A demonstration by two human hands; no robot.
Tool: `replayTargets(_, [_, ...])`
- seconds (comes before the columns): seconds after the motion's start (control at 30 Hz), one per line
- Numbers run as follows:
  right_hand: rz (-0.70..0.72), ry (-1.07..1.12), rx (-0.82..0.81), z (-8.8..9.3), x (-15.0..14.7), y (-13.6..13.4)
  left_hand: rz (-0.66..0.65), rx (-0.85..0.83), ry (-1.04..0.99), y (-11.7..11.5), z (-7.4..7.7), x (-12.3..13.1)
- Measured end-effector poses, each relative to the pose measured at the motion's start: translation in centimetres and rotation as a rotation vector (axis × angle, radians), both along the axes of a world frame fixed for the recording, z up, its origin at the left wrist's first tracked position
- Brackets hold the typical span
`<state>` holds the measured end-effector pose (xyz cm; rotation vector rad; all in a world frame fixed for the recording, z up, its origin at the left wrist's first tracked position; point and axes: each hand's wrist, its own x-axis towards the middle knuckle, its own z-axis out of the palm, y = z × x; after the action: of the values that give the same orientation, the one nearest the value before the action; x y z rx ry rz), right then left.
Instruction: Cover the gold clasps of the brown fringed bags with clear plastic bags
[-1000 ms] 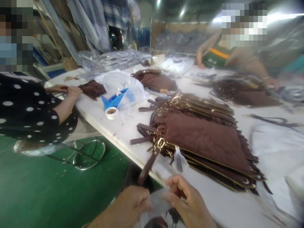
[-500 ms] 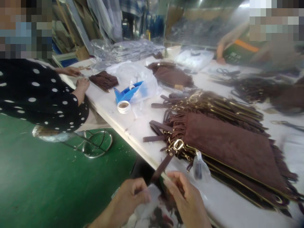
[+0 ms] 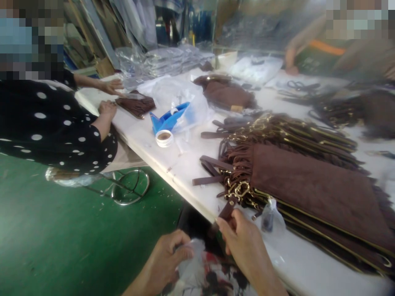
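Note:
My right hand [image 3: 243,242] pinches the end of a brown strap [image 3: 226,210] that hangs over the table edge from the gold clasp [image 3: 239,190] of the top brown fringed bag [image 3: 311,189]. My left hand [image 3: 168,257] is closed on a clear plastic wrapper [image 3: 191,263] held low over my lap. The bag lies on a stack of like bags on the white table [image 3: 185,164]. A small clear pouch [image 3: 271,218] dangles from the stack's near edge.
A person in a black polka-dot top [image 3: 52,127] sits at left, hands on a small brown fringed piece [image 3: 135,105]. A tape roll [image 3: 164,138], blue item in a plastic bag [image 3: 173,115] and more bags lie farther back. Another person works at far right. A metal stool ring [image 3: 129,187] stands on the green floor.
My right hand has slid up the strap toward the clasp. My left hand has dropped lower with the plastic. The view has shifted slightly, and the seated person's hand has reached out.

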<state>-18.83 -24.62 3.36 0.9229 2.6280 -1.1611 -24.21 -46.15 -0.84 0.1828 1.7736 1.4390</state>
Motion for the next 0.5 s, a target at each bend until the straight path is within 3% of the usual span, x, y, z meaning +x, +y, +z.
replayTargets(0.23, [-0.18, 0.252, -0.591, -0.2, 0.6, 0.0, 0.009, 0.026, -0.022, -0.7, -1.3, -0.2])
replayTargets(0.5, [-0.29, 0.296, -0.876, 1.3, 0.9, -0.5, 0.04, 0.01, -0.048, -0.4, -1.3, -0.4])
